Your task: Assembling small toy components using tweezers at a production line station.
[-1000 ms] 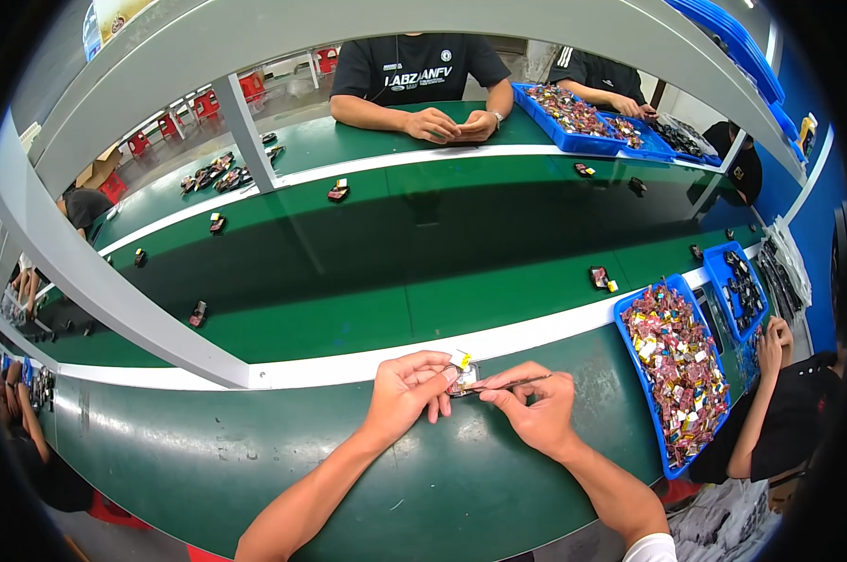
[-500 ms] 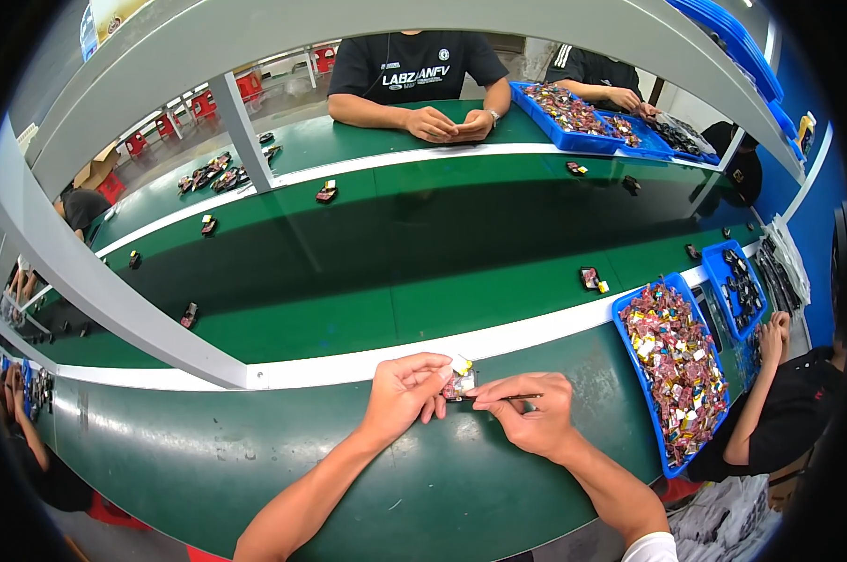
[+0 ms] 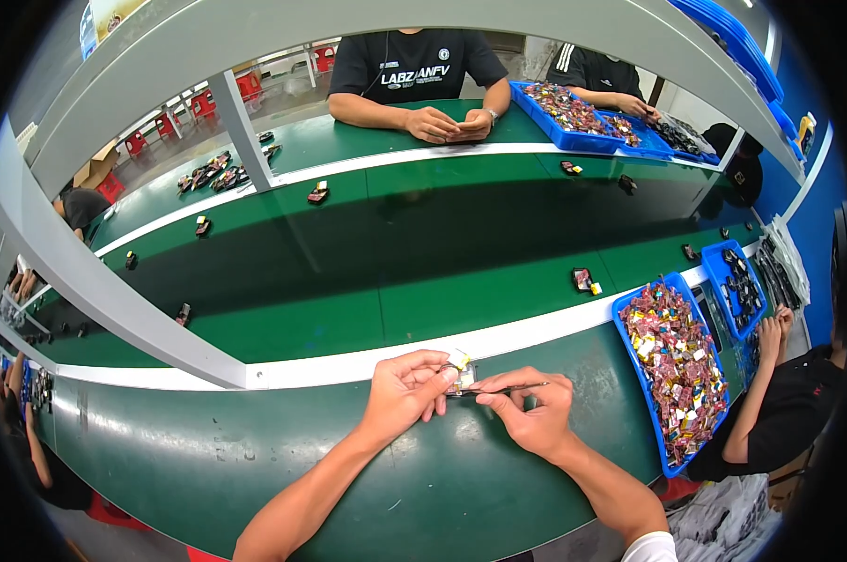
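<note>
Just past the middle of the near bench, my left hand [image 3: 406, 395] pinches a small electronic part [image 3: 463, 375] with yellow, white and dark areas. The fingers cover much of it. My right hand [image 3: 536, 412] is closed on a thin dark tweezers-like tool [image 3: 519, 387], whose back end sticks out to the right. The front of this tool reaches the lower edge of the part, though its tip is too small to make out. Both hands are close together above the green bench [image 3: 283, 440].
To the right stands a blue tray [image 3: 668, 459] heaped with small pinkish boards; a smaller blue tray [image 3: 711, 272] holds black parts. Beyond a white rail [image 3: 442, 342], a green conveyor belt [image 3: 461, 304] carries scattered small units. A grey frame post [image 3: 95, 272] crosses the left. Other people sit around.
The units on the belt have shifted slightly left. My right hand has tilted the tool a little, and its back end is higher. My left hand keeps its hold on the part.
</note>
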`<state>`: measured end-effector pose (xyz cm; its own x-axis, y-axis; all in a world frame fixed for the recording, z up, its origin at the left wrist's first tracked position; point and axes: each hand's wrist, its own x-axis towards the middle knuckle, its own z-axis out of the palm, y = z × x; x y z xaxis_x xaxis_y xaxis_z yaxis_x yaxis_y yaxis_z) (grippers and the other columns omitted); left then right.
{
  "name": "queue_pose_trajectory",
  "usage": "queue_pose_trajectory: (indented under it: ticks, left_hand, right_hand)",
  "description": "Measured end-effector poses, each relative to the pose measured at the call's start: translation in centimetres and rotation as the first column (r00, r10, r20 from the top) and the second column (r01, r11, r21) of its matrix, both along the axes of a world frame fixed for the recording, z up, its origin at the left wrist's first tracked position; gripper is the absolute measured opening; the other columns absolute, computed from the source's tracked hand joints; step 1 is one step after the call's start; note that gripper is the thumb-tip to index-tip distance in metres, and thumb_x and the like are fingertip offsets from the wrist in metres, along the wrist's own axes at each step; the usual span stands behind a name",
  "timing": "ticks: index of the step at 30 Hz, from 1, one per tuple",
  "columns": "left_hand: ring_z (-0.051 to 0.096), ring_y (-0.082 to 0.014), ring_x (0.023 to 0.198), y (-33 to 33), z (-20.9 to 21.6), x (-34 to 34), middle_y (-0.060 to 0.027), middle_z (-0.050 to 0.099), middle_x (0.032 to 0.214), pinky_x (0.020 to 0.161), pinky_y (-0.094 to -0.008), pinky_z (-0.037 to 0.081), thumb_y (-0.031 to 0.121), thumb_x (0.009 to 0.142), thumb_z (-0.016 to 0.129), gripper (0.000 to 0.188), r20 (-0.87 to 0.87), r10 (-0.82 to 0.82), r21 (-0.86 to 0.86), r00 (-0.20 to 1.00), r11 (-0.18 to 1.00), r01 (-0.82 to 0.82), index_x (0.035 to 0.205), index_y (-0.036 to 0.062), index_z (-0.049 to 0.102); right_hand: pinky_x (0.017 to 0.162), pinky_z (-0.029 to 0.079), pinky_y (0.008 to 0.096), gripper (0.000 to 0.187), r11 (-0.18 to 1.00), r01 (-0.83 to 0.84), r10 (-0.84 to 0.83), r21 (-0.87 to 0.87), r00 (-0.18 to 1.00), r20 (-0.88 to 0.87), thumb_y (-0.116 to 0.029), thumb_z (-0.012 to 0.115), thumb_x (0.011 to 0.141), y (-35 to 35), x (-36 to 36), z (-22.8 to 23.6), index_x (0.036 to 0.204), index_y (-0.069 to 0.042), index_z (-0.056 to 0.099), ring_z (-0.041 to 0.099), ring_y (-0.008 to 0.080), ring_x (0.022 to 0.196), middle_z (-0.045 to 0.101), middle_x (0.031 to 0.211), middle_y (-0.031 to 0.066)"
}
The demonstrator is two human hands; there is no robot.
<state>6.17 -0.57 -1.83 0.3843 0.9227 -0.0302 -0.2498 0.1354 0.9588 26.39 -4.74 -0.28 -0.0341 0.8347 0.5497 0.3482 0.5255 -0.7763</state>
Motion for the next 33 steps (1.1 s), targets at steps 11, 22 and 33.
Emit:
queue_pose_trajectory:
  ticks: [11, 22, 33]
  left_hand:
    - [0.061, -0.0093, 0.057, -0.1, 0.0, 0.1, -0.0095, 0.070, 0.083, 0.043, -0.0214, 0.040, 0.006, 0.095, 0.066, 0.023, -0.024, 0.008, -0.014, 1.000, 1.000, -0.008, 0.114, -0.0078, 0.064]
    - [0.057, -0.0069, 0.057, -0.4, 0.8, 0.6, -0.0066, 0.069, 0.082, 0.045, -0.0217, 0.040, 0.007, 0.096, 0.066, 0.022, -0.125, 0.024, -0.045, 0.992, 0.999, -0.030, 0.114, -0.0057, 0.064]
    - [0.054, -0.0053, 0.053, -0.7, 1.3, 1.3, -0.0051, 0.066, 0.075, 0.042, -0.0195, 0.035, 0.009, 0.097, 0.065, 0.019, -0.117, 0.107, -0.044, 0.987, 0.993, -0.113, 0.110, -0.0053, 0.063]
  right_hand:
    - [0.043, 0.034, 0.0212, 0.008, 1.000, -0.006, 0.006, 0.011, 1.000, -0.023, 0.003, 0.080, 0.076, 0.1, -0.1, -0.4, 0.078, -0.002, 0.074, 0.041, 0.0035, 0.041, 0.078, 0.088, 0.0045]
    - [0.042, 0.032, 0.0221, 0.010, 0.999, 0.031, -0.031, -0.021, 1.000, 0.005, 0.001, 0.081, 0.075, 0.0, -0.3, -0.1, 0.080, -0.004, 0.075, 0.039, 0.0043, 0.040, 0.078, 0.086, 0.0034]
    - [0.043, 0.033, 0.0229, 0.011, 0.999, 0.025, -0.025, 0.035, 1.000, -0.007, 0.000, 0.082, 0.075, 0.2, 0.1, -0.1, 0.080, -0.005, 0.074, 0.039, 0.0049, 0.040, 0.078, 0.086, 0.0025]
